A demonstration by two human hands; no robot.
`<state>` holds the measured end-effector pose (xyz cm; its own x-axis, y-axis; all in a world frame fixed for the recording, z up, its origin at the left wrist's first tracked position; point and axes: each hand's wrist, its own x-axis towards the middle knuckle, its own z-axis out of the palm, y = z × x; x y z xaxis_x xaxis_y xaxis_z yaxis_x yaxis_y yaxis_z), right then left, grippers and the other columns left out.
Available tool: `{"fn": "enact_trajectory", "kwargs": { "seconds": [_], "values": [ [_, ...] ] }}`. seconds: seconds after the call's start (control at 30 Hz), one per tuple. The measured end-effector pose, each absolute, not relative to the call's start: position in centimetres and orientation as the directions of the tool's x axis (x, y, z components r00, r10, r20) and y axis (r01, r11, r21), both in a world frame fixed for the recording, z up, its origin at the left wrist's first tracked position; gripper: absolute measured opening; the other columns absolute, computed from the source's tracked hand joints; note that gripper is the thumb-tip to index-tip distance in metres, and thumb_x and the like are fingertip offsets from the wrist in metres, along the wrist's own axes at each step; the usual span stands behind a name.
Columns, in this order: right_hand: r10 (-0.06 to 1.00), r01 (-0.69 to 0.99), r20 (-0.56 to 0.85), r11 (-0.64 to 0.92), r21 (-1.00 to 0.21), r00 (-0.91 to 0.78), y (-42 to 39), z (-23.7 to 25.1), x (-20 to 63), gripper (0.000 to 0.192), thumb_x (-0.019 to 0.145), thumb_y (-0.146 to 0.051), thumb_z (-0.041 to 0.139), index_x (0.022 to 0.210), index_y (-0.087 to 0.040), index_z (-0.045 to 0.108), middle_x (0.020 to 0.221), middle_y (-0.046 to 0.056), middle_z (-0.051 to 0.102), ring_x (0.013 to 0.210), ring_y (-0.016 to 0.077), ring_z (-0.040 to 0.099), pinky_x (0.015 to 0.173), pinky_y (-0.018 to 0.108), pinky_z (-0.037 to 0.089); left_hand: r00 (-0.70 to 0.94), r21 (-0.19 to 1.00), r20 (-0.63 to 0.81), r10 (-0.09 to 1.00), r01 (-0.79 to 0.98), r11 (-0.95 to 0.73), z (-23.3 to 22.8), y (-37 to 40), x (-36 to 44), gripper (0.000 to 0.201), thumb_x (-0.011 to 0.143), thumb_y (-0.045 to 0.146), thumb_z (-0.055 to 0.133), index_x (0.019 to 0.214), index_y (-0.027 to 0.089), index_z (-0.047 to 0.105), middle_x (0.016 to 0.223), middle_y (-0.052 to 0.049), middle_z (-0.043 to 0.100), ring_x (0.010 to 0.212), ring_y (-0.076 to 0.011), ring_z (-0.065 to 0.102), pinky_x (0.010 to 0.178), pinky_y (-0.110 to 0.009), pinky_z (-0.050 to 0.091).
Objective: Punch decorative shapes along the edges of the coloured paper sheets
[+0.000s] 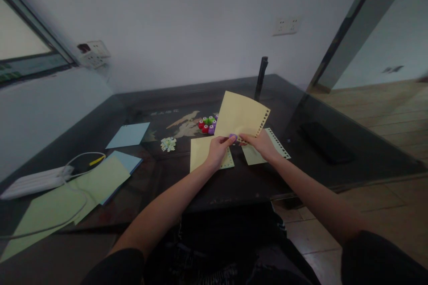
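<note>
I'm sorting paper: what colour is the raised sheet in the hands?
The sheet is pale yellow, clearest in the head view.

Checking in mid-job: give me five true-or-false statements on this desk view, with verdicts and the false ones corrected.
1. The right hand grips a yellow sheet with holes along one edge. True.
2. The purple craft punch lies apart from both hands. False: it is at the left hand's fingertips, by the sheet's lower edge.
3. Two more punched sheets lie on the table near the hands. True.
4. The light blue sheets lie to the right of the hands. False: they lie to the left.
5. A pile of paper cutouts lies left of the grouped punches. True.
</note>
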<state>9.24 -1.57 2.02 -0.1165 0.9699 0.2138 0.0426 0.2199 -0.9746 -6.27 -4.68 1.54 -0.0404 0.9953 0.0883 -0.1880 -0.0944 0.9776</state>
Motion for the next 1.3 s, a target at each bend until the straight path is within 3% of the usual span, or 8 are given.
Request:
{"fn": "enact_trajectory", "kwargs": {
  "seconds": [0.17, 0.5, 0.63, 0.93, 1.17, 1.3],
  "values": [
    [0.968, 0.082, 0.234, 0.241, -0.967, -0.088, -1.6, 2.1, 9.5, 0.039, 0.064, -0.032, 0.075, 0.098, -0.014, 0.069, 0.098, 0.011, 0.073, 0.085, 0.0262, 0.07, 0.074, 0.04, 0.059, -0.04, 0.981, 0.094, 0.995, -0.165, -0.099, 1.8, -4.8, -6.3, 0.031, 0.064, 0.042, 0.076, 0.072, 0.011, 0.074, 0.074, -0.008, 0.073, 0.073, -0.0209, 0.064, 0.074, -0.032, 0.045],
    [0.969, 0.112, 0.221, 0.232, -0.966, -0.108, -1.4, 1.9, 9.6, 0.036, 0.065, -0.033, 0.073, 0.095, -0.014, 0.069, 0.094, 0.011, 0.073, 0.08, 0.0252, 0.07, 0.073, 0.04, 0.058, -0.011, 0.983, 0.087, 0.996, -0.16, -0.088, 1.1, -4.1, -6.5, 0.032, 0.065, 0.041, 0.075, 0.072, 0.009, 0.074, 0.071, -0.01, 0.071, 0.069, -0.0196, 0.063, 0.074, -0.032, 0.045],
    [0.961, 0.129, 0.263, 0.273, -0.953, -0.087, -1.3, 2.0, 9.8, 0.036, 0.066, -0.033, 0.072, 0.097, -0.014, 0.069, 0.098, 0.01, 0.073, 0.09, 0.0248, 0.069, 0.083, 0.04, 0.055, -0.005, 0.987, 0.089, 0.996, -0.137, -0.089, 1.5, -4.3, -6.6, 0.034, 0.064, 0.043, 0.076, 0.072, 0.011, 0.074, 0.07, -0.009, 0.071, 0.07, -0.0203, 0.063, 0.074, -0.033, 0.045],
    [0.966, 0.111, 0.255, 0.259, -0.959, -0.052, -0.9, 1.4, 10.0, 0.032, 0.067, -0.033, 0.072, 0.094, -0.015, 0.07, 0.101, 0.011, 0.072, 0.091, 0.0253, 0.069, 0.085, 0.042, 0.053, 0.026, 0.989, 0.077, 0.997, -0.127, -0.073, 1.6, -4.4, -6.9, 0.034, 0.065, 0.045, 0.075, 0.074, 0.011, 0.073, 0.075, -0.009, 0.071, 0.074, -0.0198, 0.063, 0.08, -0.034, 0.045],
    [0.957, 0.098, 0.282, 0.287, -0.953, -0.064, -0.8, 1.4, 10.1, 0.034, 0.068, -0.033, 0.072, 0.097, -0.016, 0.07, 0.103, 0.01, 0.072, 0.095, 0.0242, 0.068, 0.091, 0.043, 0.05, 0.193, 0.973, 0.027, 0.981, -0.229, 0.018, 1.2, -4.5, -7.3, 0.033, 0.066, 0.038, 0.077, 0.083, 0.01, 0.071, 0.087, -0.012, 0.071, 0.085, -0.0197, 0.064, 0.087, -0.036, 0.045],
    [0.961, 0.089, 0.274, 0.277, -0.957, -0.043, -0.8, 1.3, 10.0, 0.035, 0.068, -0.034, 0.072, 0.097, -0.015, 0.069, 0.103, 0.01, 0.072, 0.094, 0.0238, 0.068, 0.09, 0.041, 0.051, 0.206, 0.981, 0.042, 0.978, -0.192, -0.002, 1.2, -4.4, -7.6, 0.034, 0.065, 0.034, 0.077, 0.088, 0.01, 0.07, 0.094, -0.012, 0.071, 0.09, -0.0201, 0.064, 0.092, -0.037, 0.044]
  ]
}}
